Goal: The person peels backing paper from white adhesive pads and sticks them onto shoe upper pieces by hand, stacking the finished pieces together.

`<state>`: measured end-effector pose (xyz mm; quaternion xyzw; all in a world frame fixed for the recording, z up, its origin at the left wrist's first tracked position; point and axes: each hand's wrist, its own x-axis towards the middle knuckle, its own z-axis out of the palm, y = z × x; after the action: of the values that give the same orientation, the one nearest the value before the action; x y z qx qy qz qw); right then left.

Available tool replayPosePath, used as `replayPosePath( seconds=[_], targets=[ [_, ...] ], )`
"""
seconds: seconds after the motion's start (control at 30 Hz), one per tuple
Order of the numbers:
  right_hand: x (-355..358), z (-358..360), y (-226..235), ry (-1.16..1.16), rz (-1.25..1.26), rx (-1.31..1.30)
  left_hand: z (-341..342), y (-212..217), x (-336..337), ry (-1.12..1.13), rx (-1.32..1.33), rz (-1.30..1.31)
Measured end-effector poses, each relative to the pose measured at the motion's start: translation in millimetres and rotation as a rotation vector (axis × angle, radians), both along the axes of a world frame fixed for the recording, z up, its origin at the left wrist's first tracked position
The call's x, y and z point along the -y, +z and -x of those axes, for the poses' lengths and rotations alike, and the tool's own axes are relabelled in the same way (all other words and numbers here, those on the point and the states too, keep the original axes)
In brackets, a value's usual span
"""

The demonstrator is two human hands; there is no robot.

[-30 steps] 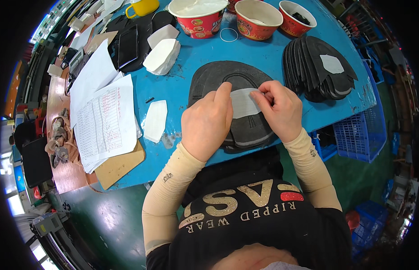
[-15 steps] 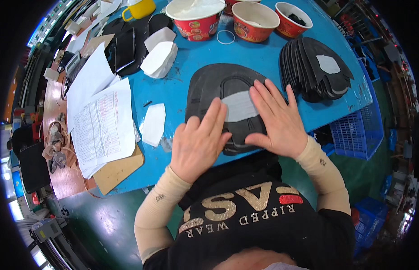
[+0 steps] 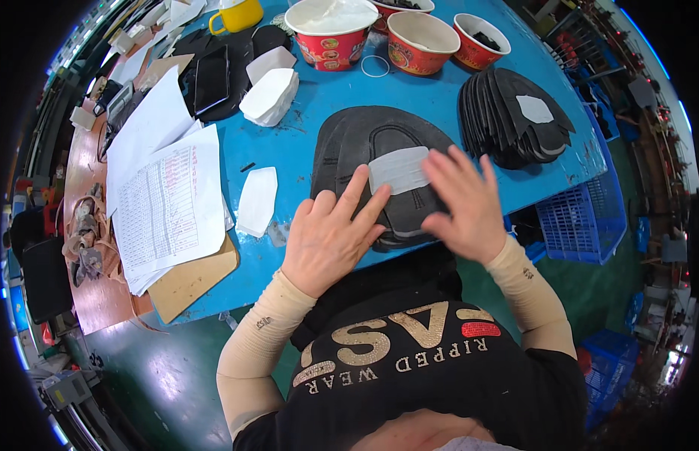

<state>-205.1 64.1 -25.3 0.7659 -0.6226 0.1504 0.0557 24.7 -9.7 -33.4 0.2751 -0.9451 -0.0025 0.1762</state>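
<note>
In front of me lies a small pile of black, rounded foam-like pieces (image 3: 342, 139), with stitched or moulded lines on the top one. A light grey-white patch (image 3: 398, 169) sits across that top piece. My left hand (image 3: 319, 244) rests at the pile's left, two fingers stretched apart onto the patch's left and lower edge, the others partly bent. Over the patch's right end is my right hand (image 3: 466, 207), fingers spread and slightly blurred; whether it touches is hard to tell. Neither hand grips anything.
A fanned stack of similar black pieces (image 3: 492, 101) stands right, topped by a white patch (image 3: 535, 109). Left are a loose white patch (image 3: 257, 201), a patch stack (image 3: 270, 96) and printed sheets (image 3: 169, 203). Paper tubs (image 3: 423, 45) line the back; a blue crate (image 3: 582, 225) stands right.
My right hand has shifted off much of the patch's right end, fingers blurring. On my left hand, the two outstretched fingers have spread apart along the patch. The whole view has shifted slightly.
</note>
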Motion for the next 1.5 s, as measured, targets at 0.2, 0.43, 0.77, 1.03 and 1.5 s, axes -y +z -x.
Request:
replayPosePath(
  seconds=[0.2, 0.43, 0.77, 1.03, 1.5],
  targets=[
    [18, 16, -7, -0.265, 0.225, 0.065, -6, 1, -4, 0.011, -0.146, -0.093],
    [21, 6, -6, -0.075, 0.519, 0.469, -26, -8, -18, 0.173, -0.687, -0.235],
    [42, 230, 55, -0.580, 0.318, 1.051, -51, -5, 38, 0.400, -0.975, -0.391],
    [39, 228, 27, -0.675, 0.503, -0.369, 13, 13, 160, 0.365, -1.028, -0.227],
    [-29, 92, 25, -0.206, 0.628, 0.681, 40, 50, 221, 0.253, -0.304, 0.328]
  ],
)
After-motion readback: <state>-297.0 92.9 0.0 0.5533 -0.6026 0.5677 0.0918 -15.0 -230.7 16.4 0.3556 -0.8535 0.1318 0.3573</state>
